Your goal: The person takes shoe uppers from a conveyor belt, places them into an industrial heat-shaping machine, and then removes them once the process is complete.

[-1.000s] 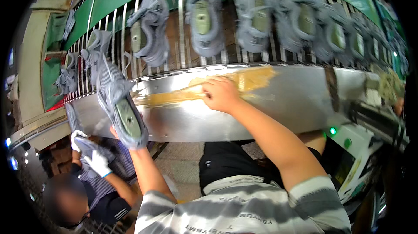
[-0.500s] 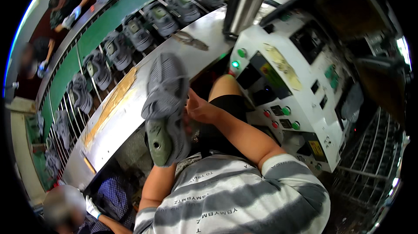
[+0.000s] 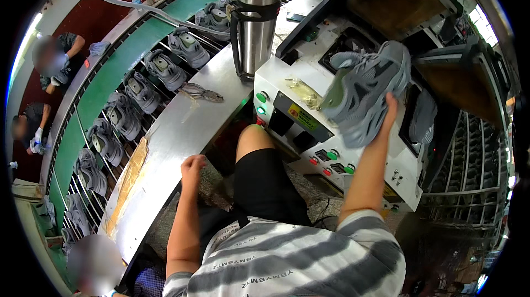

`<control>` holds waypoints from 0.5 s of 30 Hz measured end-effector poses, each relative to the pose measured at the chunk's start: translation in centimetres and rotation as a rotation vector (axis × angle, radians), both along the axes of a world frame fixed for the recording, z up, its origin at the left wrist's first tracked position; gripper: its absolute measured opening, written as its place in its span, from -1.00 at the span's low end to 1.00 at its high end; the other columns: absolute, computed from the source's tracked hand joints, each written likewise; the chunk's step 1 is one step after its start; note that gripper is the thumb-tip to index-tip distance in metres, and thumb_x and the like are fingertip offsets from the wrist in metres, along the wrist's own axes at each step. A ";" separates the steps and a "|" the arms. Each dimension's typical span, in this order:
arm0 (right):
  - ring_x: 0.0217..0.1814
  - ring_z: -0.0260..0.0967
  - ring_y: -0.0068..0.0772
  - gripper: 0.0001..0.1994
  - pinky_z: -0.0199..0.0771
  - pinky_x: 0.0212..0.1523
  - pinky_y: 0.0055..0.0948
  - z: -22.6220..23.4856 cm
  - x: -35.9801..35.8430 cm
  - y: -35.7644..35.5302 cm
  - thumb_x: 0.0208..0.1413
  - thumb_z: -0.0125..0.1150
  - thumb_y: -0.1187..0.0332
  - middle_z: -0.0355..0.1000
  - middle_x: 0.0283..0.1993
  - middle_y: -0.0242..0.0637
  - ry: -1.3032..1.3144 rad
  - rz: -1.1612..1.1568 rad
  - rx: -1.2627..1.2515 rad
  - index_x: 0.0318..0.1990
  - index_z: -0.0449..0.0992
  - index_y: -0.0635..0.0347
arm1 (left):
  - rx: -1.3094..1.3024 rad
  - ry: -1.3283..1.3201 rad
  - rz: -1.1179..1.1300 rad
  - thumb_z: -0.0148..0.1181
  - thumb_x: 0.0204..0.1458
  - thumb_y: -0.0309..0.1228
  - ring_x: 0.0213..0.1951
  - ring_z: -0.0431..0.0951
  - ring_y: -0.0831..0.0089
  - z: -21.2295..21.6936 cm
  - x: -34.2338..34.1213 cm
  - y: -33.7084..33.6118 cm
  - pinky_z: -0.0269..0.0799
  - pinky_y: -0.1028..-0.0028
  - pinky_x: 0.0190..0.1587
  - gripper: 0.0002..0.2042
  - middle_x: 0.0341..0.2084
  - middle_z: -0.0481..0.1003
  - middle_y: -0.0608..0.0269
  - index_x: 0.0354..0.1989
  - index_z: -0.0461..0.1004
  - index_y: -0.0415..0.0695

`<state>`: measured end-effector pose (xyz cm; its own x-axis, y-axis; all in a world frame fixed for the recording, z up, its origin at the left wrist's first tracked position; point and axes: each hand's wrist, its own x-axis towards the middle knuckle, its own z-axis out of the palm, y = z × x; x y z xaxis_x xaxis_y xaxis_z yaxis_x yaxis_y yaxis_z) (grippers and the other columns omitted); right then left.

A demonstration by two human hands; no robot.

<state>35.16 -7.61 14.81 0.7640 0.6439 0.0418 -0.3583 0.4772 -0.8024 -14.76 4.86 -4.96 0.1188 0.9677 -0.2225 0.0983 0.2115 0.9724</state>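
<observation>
My right hand (image 3: 387,113) holds a grey sneaker (image 3: 364,93) from below, lifted over the white machine (image 3: 309,115) with its green and red buttons. The shoe's sole side tilts toward the machine's dark opening (image 3: 353,48). My left hand (image 3: 193,165) is loosely curled with nothing in it, resting near the edge of the steel counter (image 3: 182,137). I sit with my knee (image 3: 255,134) between counter and machine.
Several grey sneakers (image 3: 142,91) ride the wire rack conveyor beside a green belt (image 3: 105,93). A tall steel flask (image 3: 256,21) and pliers (image 3: 202,94) stand on the counter. Other people (image 3: 52,62) work at far left. A metal rack (image 3: 469,153) sits at right.
The sneaker passed from my left side to my right hand and rose over the machine. My left hand let go and dropped beside the counter. My view turned right.
</observation>
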 end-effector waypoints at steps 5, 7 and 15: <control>0.15 0.30 -0.20 -0.17 0.29 0.10 -0.37 6.2 10.2 6.8 -0.20 0.38 0.23 0.27 0.24 -0.16 -0.393 -0.353 -0.597 0.32 0.19 0.14 | 0.063 0.014 0.313 0.09 0.14 -0.41 -0.70 0.32 0.67 -3.1 -7.5 1.3 0.20 0.66 -0.64 -0.81 -0.69 0.42 0.33 -0.34 0.52 -0.31; 0.16 0.31 -0.18 -0.15 0.30 0.11 -0.37 6.3 14.9 10.4 -0.25 0.39 0.20 0.30 0.23 -0.11 -0.512 -0.374 -0.735 0.30 0.22 0.18 | 0.032 -0.033 0.299 0.08 0.15 -0.43 -0.73 0.28 0.69 -3.6 -8.1 1.7 0.16 0.67 -0.67 -0.82 -0.73 0.38 0.36 -0.34 0.52 -0.32; 0.31 0.22 -0.08 -0.04 0.22 0.24 -0.28 -0.3 23.8 22.4 -0.37 0.26 -0.16 0.25 0.28 0.02 -0.926 -0.313 -1.633 0.23 0.29 0.28 | -0.009 0.047 0.359 0.07 0.14 -0.46 -0.72 0.28 0.70 -2.9 -7.7 1.1 0.14 0.67 -0.68 -0.81 -0.75 0.37 0.39 -0.41 0.55 -0.32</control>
